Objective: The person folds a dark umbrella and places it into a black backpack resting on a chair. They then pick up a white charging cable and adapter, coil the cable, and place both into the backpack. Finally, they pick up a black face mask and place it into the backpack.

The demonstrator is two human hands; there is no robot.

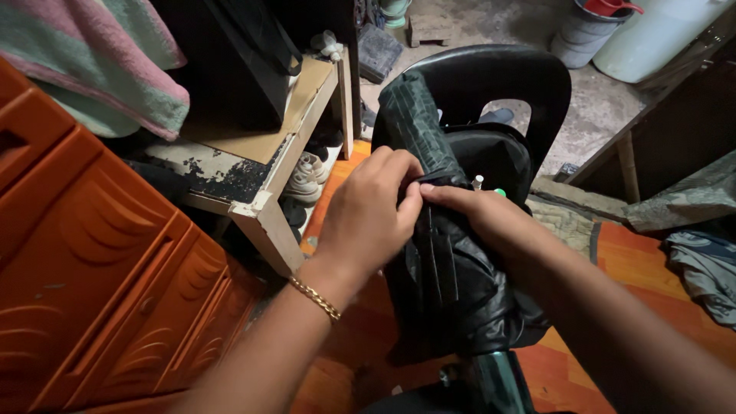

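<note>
2 hands, left hand (pixel 368 218) and right hand (pixel 479 215), pinch a dark, pleated, folded umbrella (pixel 441 268).

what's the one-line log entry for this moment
left hand: pinching umbrella strap | right hand: pinching same spot | umbrella: folded, black | behind: black chair

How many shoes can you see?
2: a pair of pale shoes side by side on the floor under the wooden table, left of the left hand. More may hide behind.
</note>
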